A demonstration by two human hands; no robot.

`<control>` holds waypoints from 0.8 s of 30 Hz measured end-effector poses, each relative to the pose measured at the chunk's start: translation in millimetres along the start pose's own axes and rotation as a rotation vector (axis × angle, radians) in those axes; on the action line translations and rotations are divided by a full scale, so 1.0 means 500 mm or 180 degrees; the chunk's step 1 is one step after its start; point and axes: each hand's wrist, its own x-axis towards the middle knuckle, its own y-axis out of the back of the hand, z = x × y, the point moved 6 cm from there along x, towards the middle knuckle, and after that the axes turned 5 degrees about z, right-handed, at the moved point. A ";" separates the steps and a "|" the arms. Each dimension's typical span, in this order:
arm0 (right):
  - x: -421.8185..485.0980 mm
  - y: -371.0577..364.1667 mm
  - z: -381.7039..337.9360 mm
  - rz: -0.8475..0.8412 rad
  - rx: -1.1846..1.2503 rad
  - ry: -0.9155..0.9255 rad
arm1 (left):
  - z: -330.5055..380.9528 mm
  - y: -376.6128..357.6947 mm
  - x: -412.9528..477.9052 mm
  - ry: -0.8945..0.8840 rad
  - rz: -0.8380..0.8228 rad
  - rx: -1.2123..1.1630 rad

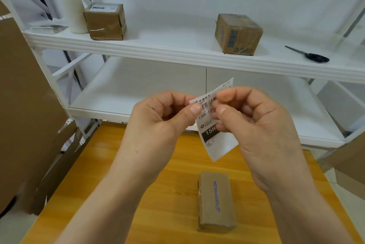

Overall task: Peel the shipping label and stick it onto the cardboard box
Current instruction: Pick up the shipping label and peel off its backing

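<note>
Both forearms reach up from the bottom edge, and between them a small cardboard box [216, 201] lies flat on the yellow wooden table [122, 184], its long side running away from the camera and blue DECATHLON lettering along its top. Above the box, clear of the table, both hands pinch the shipping label [214, 123] at its upper part. Left hand [158, 123] has thumb and forefinger closed on the label's left edge; right hand [254, 123] has thumb and fingers closed on it from the right, covering part of the print. Printed side faces the camera, showing a barcode, "15H" in dark type and again in white on a black band; the lower end hangs free and blank, tilted to the right. Whether the backing has begun to separate cannot be told. Beyond the table stands a white rack [177, 52]. On its upper shelf sit a taped box [105, 21] at the left with a white label on top, a white roll [67, 3] standing upright just beside it, a second taped box [238, 33] further right, and black scissors [309, 54] lying near the right end, well apart from that box. Large brown cardboard sheets [25, 105] lean at the left edge
</note>
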 end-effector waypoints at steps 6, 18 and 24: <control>0.013 0.023 0.025 0.0006 -0.0472 -0.0242 | -0.004 0.017 0.004 0.0205 0.0100 -0.0158; 0.009 0.018 0.029 -0.0102 -0.0205 -0.0658 | -0.052 0.018 0.013 0.0910 -0.0213 -0.0191; 0.018 0.044 0.003 0.0531 -0.0486 -0.0024 | -0.057 -0.016 -0.025 0.1046 -0.0939 0.0154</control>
